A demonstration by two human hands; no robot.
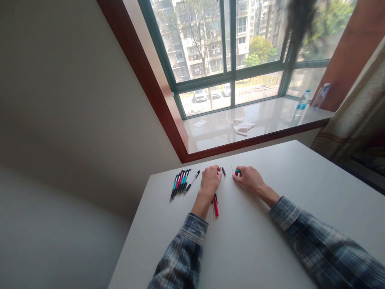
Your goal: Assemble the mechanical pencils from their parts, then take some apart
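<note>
Pinching a small teal-and-pink pen part (238, 172) in your right hand (248, 178) (light, hard plastic, best gripped by its sides), you curl your left hand (210, 180) nearby, its grip impossible to tell.

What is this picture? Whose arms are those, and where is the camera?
Those are a person's own two arms, with no machine at all. The camera sits on their head, so we see what they see, looking down. The right hand pinches a small teal piece in its fingers. The left hand is next to a small black pen piece. On the white table lie a row of pens and a red pen. Behind is a big window.
</note>
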